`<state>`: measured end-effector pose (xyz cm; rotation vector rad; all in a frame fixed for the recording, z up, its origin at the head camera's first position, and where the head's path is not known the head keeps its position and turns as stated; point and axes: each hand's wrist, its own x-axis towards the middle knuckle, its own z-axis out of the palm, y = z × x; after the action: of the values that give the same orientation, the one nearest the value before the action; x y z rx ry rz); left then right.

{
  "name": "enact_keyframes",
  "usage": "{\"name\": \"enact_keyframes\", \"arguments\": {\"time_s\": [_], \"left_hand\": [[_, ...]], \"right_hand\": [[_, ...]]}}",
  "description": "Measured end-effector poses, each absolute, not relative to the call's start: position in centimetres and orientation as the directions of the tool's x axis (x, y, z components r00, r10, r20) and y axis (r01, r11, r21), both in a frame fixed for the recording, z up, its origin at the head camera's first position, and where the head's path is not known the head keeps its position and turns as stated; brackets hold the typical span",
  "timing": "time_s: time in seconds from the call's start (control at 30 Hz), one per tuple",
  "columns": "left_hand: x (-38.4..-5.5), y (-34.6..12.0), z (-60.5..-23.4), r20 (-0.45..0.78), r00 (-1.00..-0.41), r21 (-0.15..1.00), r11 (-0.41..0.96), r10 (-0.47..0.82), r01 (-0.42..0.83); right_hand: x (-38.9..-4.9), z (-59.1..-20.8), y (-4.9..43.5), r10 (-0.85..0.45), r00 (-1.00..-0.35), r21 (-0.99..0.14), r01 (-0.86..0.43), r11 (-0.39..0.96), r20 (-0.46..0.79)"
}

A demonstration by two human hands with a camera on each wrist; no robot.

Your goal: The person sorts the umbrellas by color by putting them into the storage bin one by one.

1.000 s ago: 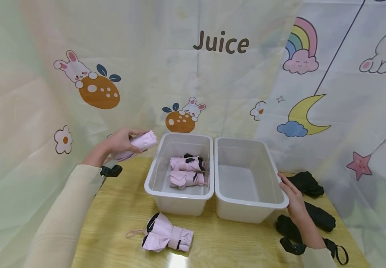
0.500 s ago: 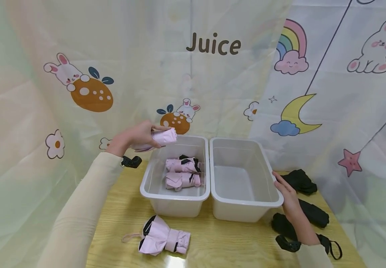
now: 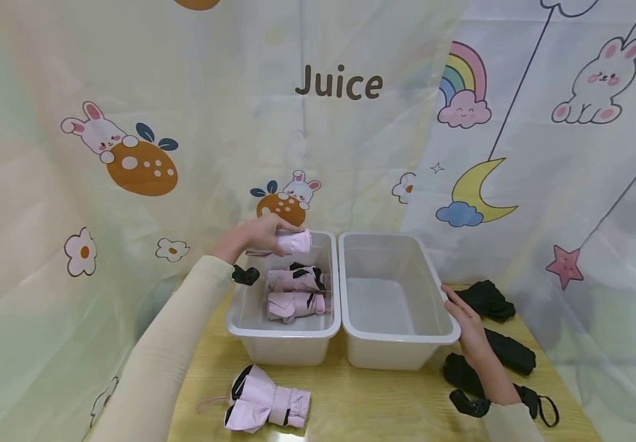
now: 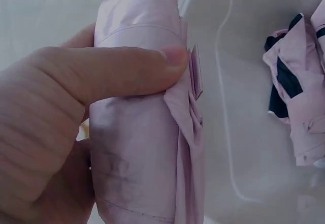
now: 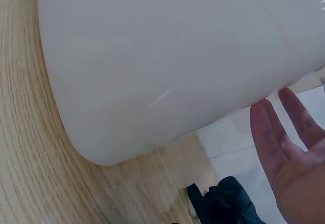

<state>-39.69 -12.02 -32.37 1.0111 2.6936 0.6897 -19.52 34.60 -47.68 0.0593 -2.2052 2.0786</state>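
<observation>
My left hand point(image 3: 259, 237) grips a folded pink umbrella point(image 3: 296, 241) over the back of the left bin point(image 3: 283, 334). In the left wrist view the thumb lies across the rolled pink fabric point(image 4: 134, 127), with the other fingers behind it. Two pink umbrellas with black parts, a rear one point(image 3: 290, 280) and a front one point(image 3: 291, 306), lie side by side inside that bin. My right hand point(image 3: 469, 328) touches the outer side of the right bin point(image 3: 401, 339); in the right wrist view its fingers point(image 5: 265, 127) are extended, tips at the bin wall.
Another pink umbrella point(image 3: 268, 402) with a wrist loop lies on the wooden table point(image 3: 373, 405) in front of the left bin. Several black folded umbrellas point(image 3: 508, 351) lie right of the right bin, partly behind my right forearm. A printed curtain point(image 3: 345, 147) hangs behind the bins.
My left hand has carried the pink umbrella rightward, from left of the left bin to over its back part. The right hand stays at the right bin, and the head view has shifted slightly.
</observation>
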Motion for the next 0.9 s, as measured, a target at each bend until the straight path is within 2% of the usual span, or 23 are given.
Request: {"name": "enact_keyframes", "arguments": {"time_s": [0.3,0.53,0.9], "left_hand": [[-41.0,-10.3,-36.0,0.027,-0.737,0.518,0.622,0.675,0.588],[-41.4,-9.4,-38.3,-0.007,-0.786,0.505,0.681,0.618,0.531],[-43.2,-9.1,-41.5,0.021,-0.784,0.573,0.635,0.621,0.519]], "right_hand": [[-19.6,-48.0,34.7,0.049,-0.994,-0.992,-0.098,0.078,0.102],[-19.5,-47.7,34.3,0.071,-0.994,-0.991,-0.081,0.108,0.089],[-19.4,-47.5,34.2,0.084,-0.994,-0.991,-0.062,0.115,0.072]]}}
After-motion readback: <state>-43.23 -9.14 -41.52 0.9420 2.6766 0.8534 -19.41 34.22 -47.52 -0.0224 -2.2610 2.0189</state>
